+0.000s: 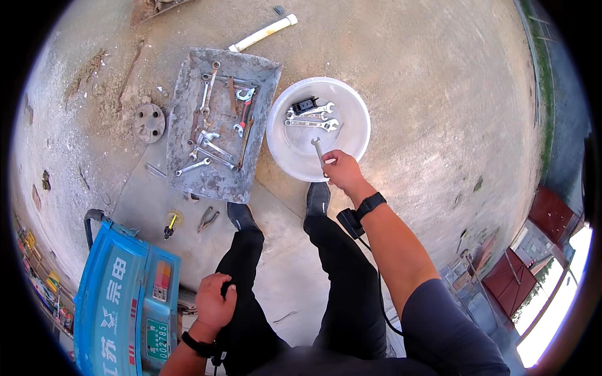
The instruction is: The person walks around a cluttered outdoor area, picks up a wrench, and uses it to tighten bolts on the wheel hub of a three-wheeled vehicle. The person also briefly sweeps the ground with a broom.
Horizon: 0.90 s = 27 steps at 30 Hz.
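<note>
My right hand [342, 170] is closed on the lower end of an open-end wrench [317, 148], over the near rim of a round white plastic basin [359, 119]. The wrench's jaw points away from me, above the basin floor. Inside the basin lie several wrenches [308, 123], an adjustable wrench [330, 125] and a small black box-shaped item [305, 104]. My left hand [215, 302] rests by my left thigh with loosely bent fingers, the thumb apart from them and nothing seen in it. Left of the basin, a worn metal tray [216, 185] holds several wrenches and other hand tools.
A white pipe [263, 33] lies beyond the tray, and a round metal disc with holes [150, 123] at its left. Pliers [207, 218] and a yellow-handled tool [170, 225] lie near my left foot. A blue vehicle [119, 282] stands at the lower left.
</note>
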### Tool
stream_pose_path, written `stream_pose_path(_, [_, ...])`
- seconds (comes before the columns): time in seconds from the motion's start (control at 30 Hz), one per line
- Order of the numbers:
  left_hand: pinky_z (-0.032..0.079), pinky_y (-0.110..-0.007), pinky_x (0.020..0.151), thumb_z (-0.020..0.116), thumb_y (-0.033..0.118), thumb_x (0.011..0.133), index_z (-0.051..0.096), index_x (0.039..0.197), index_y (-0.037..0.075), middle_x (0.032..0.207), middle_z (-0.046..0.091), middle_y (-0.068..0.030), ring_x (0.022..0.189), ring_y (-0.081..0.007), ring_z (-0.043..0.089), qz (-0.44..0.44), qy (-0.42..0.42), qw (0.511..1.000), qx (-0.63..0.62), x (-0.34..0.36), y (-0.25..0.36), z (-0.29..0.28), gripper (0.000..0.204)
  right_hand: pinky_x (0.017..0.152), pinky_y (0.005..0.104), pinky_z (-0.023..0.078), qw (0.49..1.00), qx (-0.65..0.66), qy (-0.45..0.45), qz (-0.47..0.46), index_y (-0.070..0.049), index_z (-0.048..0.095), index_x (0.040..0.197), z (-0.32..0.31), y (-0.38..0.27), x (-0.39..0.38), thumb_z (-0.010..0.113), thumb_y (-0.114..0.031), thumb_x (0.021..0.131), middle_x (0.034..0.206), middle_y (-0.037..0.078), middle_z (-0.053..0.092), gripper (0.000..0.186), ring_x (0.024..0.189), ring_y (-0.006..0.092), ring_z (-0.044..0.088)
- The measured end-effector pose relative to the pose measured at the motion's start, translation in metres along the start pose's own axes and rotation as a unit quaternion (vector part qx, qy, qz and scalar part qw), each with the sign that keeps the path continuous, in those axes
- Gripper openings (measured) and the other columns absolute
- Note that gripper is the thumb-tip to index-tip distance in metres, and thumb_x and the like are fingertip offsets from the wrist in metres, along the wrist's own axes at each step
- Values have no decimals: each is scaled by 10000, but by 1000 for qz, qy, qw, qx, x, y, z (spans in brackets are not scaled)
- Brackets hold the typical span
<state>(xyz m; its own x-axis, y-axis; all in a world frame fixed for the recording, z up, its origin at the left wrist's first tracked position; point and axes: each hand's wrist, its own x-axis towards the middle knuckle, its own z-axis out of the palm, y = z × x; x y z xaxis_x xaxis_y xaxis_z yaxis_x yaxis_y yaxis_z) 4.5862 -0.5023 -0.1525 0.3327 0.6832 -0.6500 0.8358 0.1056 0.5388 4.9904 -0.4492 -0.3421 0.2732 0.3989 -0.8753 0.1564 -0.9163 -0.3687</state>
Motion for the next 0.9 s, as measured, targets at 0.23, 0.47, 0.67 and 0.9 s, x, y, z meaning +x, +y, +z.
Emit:
stream_pose_path(0.23, [497,-386,856,666,312,913,590,1207,3,1120,645,-147,1011,-314,617,-75,-6,981,-178,-68,36,-13,434,548,247,453,938,-72,-338,-3,-27,618,1245,-5,-72,-259,601,-110,892,833,16,626,363,647,95,558])
stream_pose_path(0.47, [520,-291,765,530,333,1012,555,1241,76,1096,655,-28,971,-124,581,-163,70,731,-659,-242,67,-46,345,580,203,436,781,-303,-544,-50,-81,618,1292,56,-115,-455,630,-128,931,860,-44,614,364,695,41,532])
stream_pose_path(0.67, [527,-284,715,547,262,999,610,1179,37,1047,668,-63,846,-147,634,-135,171,633,-743,-416,95,56,294,595,203,436,613,-521,-590,-71,-66,640,1264,100,-86,-537,634,-109,935,882,-48,642,332,703,33,535])
stream_pose_path(0.9, [500,-251,661,553,209,1004,581,1169,52,1058,649,-37,880,-115,686,-116,283,545,-780,-547,129,212,230,605,209,462,461,-662,-590,-33,-45,656,1232,150,19,-632,663,-119,923,884,-22,657,317,715,53,563])
